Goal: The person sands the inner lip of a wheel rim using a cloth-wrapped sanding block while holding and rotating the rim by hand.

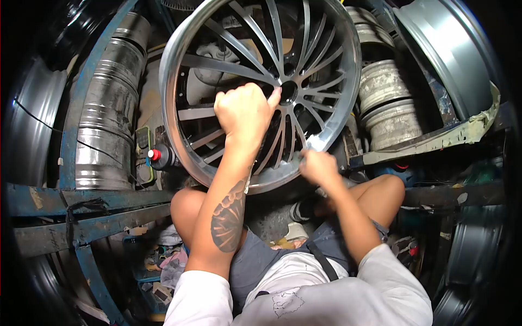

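A large multi-spoke metal wheel (pixel 187 111) stands tilted in front of me, with its spoked face toward me. My left hand (pixel 246 110) is closed on a spoke near the hub, with the thumb reaching toward the centre hole. At the lower right of the rim, my right hand (pixel 321 167) is closed and blurred by motion. Its fingers are at the rim's inner edge, and whatever they may hold is too small or hidden to name. A bright shine lies on the rim just above that hand.
Stacked metal rims (pixel 106 108) fill a blue rack at the left, and dirtier rims (pixel 389 103) are stacked at the right. A dark bottle with a red cap (pixel 155 155) stands left of the wheel. A blue metal beam (pixel 109 206) crosses beside my left knee.
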`<state>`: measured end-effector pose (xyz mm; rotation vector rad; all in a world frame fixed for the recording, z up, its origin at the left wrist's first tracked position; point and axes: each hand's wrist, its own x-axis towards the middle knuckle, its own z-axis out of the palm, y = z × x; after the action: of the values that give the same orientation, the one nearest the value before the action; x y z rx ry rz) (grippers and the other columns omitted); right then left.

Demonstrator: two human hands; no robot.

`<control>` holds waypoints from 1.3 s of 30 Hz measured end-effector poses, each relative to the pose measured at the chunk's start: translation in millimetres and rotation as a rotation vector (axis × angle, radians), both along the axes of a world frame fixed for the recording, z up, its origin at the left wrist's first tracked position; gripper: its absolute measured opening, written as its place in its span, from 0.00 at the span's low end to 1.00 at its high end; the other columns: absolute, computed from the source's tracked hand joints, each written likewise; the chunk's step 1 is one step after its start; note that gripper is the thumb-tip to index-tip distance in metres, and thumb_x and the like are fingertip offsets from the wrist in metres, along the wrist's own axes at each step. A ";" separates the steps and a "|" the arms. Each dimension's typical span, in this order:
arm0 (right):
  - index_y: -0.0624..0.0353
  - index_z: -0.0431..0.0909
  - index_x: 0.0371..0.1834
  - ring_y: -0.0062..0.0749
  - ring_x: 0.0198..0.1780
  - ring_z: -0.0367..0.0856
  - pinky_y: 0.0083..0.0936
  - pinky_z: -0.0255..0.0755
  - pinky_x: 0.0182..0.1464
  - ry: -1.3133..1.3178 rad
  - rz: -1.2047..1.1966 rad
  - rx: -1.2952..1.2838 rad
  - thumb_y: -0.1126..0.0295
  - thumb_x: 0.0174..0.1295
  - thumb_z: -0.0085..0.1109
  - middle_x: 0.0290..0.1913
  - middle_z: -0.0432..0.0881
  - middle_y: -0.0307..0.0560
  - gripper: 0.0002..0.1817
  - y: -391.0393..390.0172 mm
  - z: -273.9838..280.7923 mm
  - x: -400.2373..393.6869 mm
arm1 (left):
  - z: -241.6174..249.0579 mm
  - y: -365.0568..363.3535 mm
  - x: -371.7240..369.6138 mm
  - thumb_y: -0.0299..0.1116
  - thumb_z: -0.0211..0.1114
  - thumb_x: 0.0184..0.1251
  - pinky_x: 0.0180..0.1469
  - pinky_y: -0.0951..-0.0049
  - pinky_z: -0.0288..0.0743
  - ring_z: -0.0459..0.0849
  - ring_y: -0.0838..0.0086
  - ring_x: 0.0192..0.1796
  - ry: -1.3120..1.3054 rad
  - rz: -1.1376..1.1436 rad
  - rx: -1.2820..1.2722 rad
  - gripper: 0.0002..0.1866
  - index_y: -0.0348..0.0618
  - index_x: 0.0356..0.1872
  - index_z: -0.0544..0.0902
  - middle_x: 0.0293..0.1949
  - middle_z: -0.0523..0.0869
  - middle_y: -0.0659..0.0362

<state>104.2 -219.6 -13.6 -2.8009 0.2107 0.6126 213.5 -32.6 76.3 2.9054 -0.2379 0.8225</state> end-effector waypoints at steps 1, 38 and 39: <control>0.48 0.87 0.55 0.54 0.49 0.90 0.47 0.82 0.55 -0.003 0.018 -0.033 0.60 0.60 0.64 0.45 0.91 0.58 0.20 14.5 -0.7 -8.4 | 1.0 0.4 1.0 0.66 0.73 0.56 0.36 0.62 0.74 0.87 0.64 0.24 0.015 0.010 -0.007 0.29 0.48 0.17 0.85 0.18 0.86 0.58; 0.46 0.88 0.55 0.52 0.51 0.90 0.45 0.82 0.56 -0.012 -0.011 0.107 0.61 0.60 0.62 0.45 0.91 0.55 0.20 -12.1 -3.1 5.8 | -3.0 8.2 8.4 0.68 0.71 0.58 0.40 0.62 0.74 0.86 0.63 0.22 -0.071 0.021 0.053 0.31 0.46 0.18 0.85 0.16 0.85 0.58; 0.46 0.87 0.56 0.53 0.51 0.90 0.46 0.82 0.56 -0.027 -0.026 0.051 0.63 0.60 0.61 0.45 0.91 0.57 0.20 -2.2 -11.1 -0.8 | -1.7 6.8 9.7 0.68 0.71 0.58 0.39 0.62 0.74 0.86 0.63 0.22 -0.066 0.024 0.043 0.32 0.46 0.18 0.85 0.16 0.85 0.57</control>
<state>103.3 -221.8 -24.6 -2.7510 0.2218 0.5657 223.1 -25.8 74.6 2.9296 -0.2306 0.9298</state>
